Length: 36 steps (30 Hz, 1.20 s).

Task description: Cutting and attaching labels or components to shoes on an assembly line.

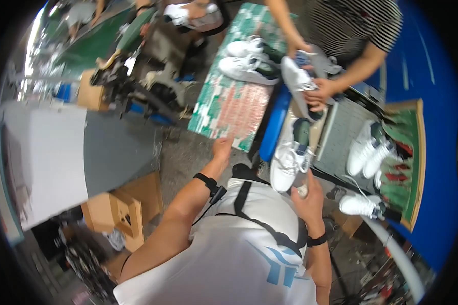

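My left hand [222, 148] is at the near edge of a green, white and pink patterned board [203, 113], its fingers curled with nothing visible in them. At the toe of a white lace-up sneaker [285, 170], my right hand [310, 201] closes around a small whitish object [302, 191] too blurred to name. That sneaker has a dark green lining and points toward me on a narrow bench with a blue edge [275, 122]. Across from me, a co-worker's hands [318, 94] hold another white sneaker [296, 79]. A pair of white sneakers [249, 68] lies on the board.
To the right, white sneakers [364, 152] sit on a grey surface beside a wood-edged rack [417, 168] with green and red pieces. One sneaker [360, 206] lies nearer me. At left are a white-and-grey table [61, 157], cardboard boxes [118, 211] and dark machinery [132, 84].
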Motion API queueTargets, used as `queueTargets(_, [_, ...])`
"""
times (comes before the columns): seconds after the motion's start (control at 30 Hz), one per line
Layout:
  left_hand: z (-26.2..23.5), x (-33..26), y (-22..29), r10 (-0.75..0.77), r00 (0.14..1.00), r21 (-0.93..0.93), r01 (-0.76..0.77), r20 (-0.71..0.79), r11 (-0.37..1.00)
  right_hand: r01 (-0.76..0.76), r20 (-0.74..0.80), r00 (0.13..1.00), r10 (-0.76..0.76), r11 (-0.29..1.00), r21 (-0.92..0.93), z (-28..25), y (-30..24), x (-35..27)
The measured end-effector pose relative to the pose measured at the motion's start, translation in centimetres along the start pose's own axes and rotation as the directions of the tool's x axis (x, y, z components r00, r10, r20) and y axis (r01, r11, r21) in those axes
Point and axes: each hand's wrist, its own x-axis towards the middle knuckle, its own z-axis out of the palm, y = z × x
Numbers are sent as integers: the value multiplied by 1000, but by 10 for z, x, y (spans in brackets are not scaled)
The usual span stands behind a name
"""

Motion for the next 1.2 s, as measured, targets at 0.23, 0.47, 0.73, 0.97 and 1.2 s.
queueTargets(0.23, [-13, 77, -59, 12, 974, -761, 167, 224, 627, 105, 170, 981, -88, 990, -91, 2, -3, 27])
queueTargets(0.47, [8, 62, -76, 43, 995, -574, 18, 93, 819, 113, 235, 968, -83, 987, -118, -13, 6, 36])
queueTargets(0.73, [-10, 36, -151, -54, 985, -356, 109, 162, 928, 253, 306, 930, -203, 958, -134, -29, 18, 38])
queueTargets(0.97, [-35, -6, -85, -116, 958, 768, -134, 262, 626, 149, 255, 955, -151, 988, 28, -66, 18, 32])
queueTargets(1.2, [100, -110, 73, 429, 637, 79, -610, 641, 788, 416, 237, 887, -397, 908, -37, -19, -8, 43])
